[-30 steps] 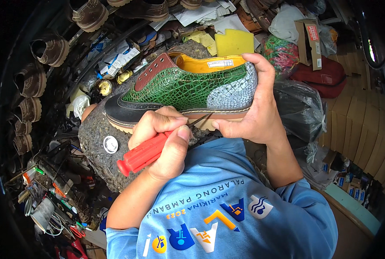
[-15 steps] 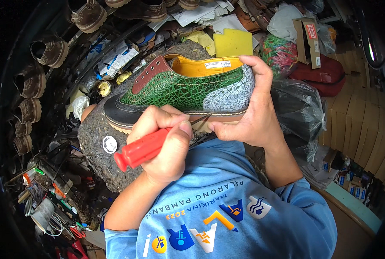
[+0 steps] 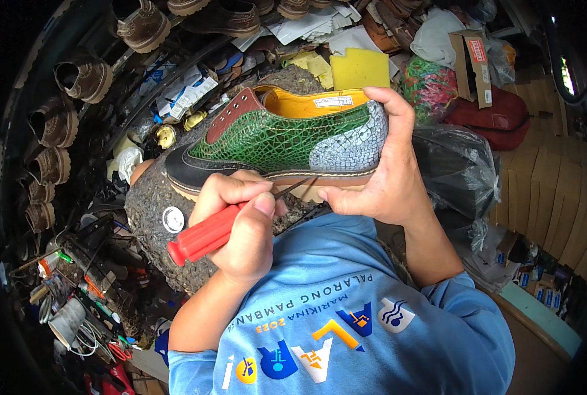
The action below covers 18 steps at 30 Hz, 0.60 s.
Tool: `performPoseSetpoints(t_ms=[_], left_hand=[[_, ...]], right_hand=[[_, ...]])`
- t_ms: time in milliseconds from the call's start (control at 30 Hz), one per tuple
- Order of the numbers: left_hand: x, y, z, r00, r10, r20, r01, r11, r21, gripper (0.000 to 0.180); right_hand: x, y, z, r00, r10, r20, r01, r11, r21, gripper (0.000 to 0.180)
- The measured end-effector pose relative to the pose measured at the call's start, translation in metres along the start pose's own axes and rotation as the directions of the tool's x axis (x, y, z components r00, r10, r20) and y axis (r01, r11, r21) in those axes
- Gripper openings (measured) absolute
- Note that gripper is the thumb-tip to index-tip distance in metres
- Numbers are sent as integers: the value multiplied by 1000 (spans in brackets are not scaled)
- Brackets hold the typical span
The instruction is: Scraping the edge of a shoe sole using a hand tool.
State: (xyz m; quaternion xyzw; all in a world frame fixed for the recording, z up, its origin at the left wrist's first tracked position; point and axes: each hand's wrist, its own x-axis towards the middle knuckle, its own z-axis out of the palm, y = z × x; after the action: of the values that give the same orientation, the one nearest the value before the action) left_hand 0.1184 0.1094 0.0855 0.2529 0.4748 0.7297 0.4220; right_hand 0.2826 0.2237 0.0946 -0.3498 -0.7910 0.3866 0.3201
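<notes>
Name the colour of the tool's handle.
The handle is red, seen best in the head view.

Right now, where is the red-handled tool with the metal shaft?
Head view: the tool is left of centre, in the left hand, its tip near the sole edge of the green textured shoe.

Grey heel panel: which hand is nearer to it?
Right. The right hand curls behind the grey heel panel; the left hand is farther toward the toe, holding the red-handled tool.
</notes>
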Motion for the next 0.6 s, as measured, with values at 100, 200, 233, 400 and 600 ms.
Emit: performPoseSetpoints(t_ms=[100,200,233,400,600], left_hand=[[-5,-6,4,1000,0,-7,0,999,41,10],[-10,-11,3,998,57,32,-59,995,80,11],[-9,-13,3,990,125,69,-131,988,80,12],[-6,-21,0,960,247,130,-247,969,-12,13],[-7,-20,1,961,251,120,-251,968,-12,13]], right_hand=[[-1,-2,-2,997,54,51,-54,999,-6,108],[0,-6,-1,996,70,53,-68,997,-40,109],[0,-6,-1,996,72,50,-70,997,-41,109],[0,-6,-1,996,83,45,-80,994,-73,110],[0,-6,2,995,99,-18,-99,995,16,101]])
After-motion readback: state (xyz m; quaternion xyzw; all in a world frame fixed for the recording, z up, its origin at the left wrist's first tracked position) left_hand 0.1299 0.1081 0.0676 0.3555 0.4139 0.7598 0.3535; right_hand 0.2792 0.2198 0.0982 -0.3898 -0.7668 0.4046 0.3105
